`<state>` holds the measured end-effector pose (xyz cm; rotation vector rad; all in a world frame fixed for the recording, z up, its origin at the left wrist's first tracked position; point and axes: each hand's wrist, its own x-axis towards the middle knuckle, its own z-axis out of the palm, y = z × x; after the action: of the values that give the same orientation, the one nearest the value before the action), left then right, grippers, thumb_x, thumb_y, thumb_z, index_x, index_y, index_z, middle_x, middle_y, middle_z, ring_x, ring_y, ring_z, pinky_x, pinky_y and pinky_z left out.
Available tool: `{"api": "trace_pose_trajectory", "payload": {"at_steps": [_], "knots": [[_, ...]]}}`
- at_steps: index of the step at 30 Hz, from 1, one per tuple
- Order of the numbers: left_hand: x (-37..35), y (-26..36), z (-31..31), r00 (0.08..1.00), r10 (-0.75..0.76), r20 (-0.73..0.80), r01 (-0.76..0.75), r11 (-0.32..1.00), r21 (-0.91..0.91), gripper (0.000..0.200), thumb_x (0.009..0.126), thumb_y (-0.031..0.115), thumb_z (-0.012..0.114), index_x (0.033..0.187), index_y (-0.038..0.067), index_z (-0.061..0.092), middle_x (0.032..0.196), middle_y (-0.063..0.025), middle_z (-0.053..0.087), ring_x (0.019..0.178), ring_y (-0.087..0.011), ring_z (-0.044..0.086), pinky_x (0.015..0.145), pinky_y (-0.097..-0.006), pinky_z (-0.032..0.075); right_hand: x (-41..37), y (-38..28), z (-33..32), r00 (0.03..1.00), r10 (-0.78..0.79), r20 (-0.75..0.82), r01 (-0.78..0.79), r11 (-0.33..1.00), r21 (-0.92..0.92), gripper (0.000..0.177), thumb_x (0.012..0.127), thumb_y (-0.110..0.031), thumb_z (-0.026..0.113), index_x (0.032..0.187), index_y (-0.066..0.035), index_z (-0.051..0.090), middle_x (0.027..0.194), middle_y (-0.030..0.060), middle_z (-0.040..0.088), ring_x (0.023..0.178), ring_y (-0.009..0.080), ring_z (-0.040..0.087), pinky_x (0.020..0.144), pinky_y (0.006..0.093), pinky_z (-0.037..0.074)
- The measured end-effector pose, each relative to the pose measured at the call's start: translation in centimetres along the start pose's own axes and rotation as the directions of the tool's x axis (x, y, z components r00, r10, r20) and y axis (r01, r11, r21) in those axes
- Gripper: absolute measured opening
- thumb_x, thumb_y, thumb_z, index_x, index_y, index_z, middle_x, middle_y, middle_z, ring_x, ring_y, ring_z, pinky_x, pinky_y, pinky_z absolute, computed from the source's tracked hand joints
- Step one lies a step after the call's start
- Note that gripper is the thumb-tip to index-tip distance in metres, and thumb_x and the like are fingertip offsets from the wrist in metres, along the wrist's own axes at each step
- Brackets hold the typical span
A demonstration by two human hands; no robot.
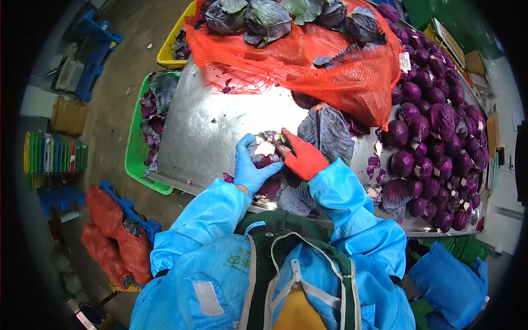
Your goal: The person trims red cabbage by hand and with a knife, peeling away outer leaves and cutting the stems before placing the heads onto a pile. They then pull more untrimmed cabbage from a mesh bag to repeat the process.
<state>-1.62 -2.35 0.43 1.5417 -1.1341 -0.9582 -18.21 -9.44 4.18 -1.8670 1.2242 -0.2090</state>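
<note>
A red cabbage (263,152) with a pale cut stem end facing up is held above the near edge of the metal table (192,121). My left hand (250,168), in a blue glove, wraps round its left and lower side. My right hand (301,157), in a red glove with dark fingertips, is closed against the right edge of the cabbage; whether anything small is between the fingers is hidden. Large loose outer leaves (327,135) lie just beyond my right hand. More leaves (297,199) lie below the hands at the table edge.
A red mesh bag (352,82) with untrimmed cabbages lies across the table's far side. Many purple heads (434,126) are piled at the right. A green crate (132,148) and a yellow crate (170,41) with leaf scraps stand left. Filled red sacks (107,231) sit on the floor.
</note>
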Motion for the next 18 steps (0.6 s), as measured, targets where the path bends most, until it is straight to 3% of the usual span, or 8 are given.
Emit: {"api": "trace_pose_trajectory", "payload": {"at_steps": [5,8,9,13,16,18], "knots": [[0.0,-0.4,0.4,0.999,-0.014,-0.05,0.018,0.996,0.082,0.089,0.056,0.022,0.089,0.123,0.004,0.033,0.117,-0.0135,0.042,0.11,-0.024,0.044,0.099,-0.0357,0.037,1.1,0.3,-0.1,0.993,0.049,0.109,-0.028,0.982,-0.188,0.069,0.086,-0.043,0.048,0.142,-0.009,0.026,0.127,0.0238,0.049,0.109,0.0392,0.054,0.091,0.0434,0.043],[0.2,0.3,0.5,0.999,-0.018,-0.046,0.022,0.996,0.085,0.089,0.055,0.022,0.089,0.122,0.004,0.034,0.116,-0.0128,0.042,0.108,-0.0231,0.045,0.097,-0.0351,0.039,1.1,0.9,-0.4,0.991,0.038,0.128,-0.015,0.984,-0.176,0.068,0.086,-0.042,0.048,0.142,-0.009,0.026,0.127,0.0238,0.049,0.109,0.0393,0.053,0.091,0.0437,0.043],[0.4,0.1,0.6,0.998,0.032,-0.048,-0.028,0.996,0.08,0.089,0.053,0.024,0.089,0.12,0.004,0.034,0.112,-0.0132,0.041,0.102,-0.0234,0.049,0.091,-0.0357,0.044,0.8,0.4,-0.9,0.987,0.042,0.153,-0.018,0.987,-0.157,0.068,0.086,-0.04,0.048,0.142,-0.008,0.025,0.127,0.0238,0.049,0.109,0.0398,0.053,0.091,0.0441,0.042],[0.7,-0.3,0.8,0.999,0.018,-0.039,-0.016,0.998,0.053,0.089,0.053,0.023,0.089,0.12,0.004,0.034,0.11,-0.0128,0.04,0.102,-0.0235,0.049,0.09,-0.0352,0.045,0.4,0.8,-0.8,0.992,-0.018,0.126,0.03,0.995,-0.092,0.068,0.087,-0.036,0.05,0.143,-0.009,0.024,0.126,0.0235,0.049,0.107,0.0401,0.054,0.089,0.0439,0.044],[1.3,-0.3,0.9,0.985,0.16,-0.058,-0.143,0.964,0.223,0.084,0.051,0.029,0.089,0.114,0.004,0.04,0.108,-0.0135,0.041,0.099,-0.0264,0.047,0.084,-0.0385,0.045,0.7,0.8,-0.7,0.991,0.054,0.123,-0.036,0.989,-0.141,0.067,0.087,-0.036,0.05,0.143,-0.009,0.025,0.127,0.0226,0.049,0.103,0.0403,0.056,0.087,0.0443,0.045],[1.7,-0.4,1.4,0.984,0.168,-0.052,-0.149,0.955,0.257,0.082,0.05,0.031,0.088,0.112,0.004,0.041,0.107,-0.0138,0.042,0.098,-0.0278,0.046,0.082,-0.0396,0.044,0.9,0.2,-1.0,0.989,0.099,0.107,-0.082,0.985,-0.154,0.065,0.087,-0.036,0.05,0.141,-0.009,0.027,0.124,0.0223,0.051,0.102,0.0399,0.057,0.086,0.0449,0.045]]}}
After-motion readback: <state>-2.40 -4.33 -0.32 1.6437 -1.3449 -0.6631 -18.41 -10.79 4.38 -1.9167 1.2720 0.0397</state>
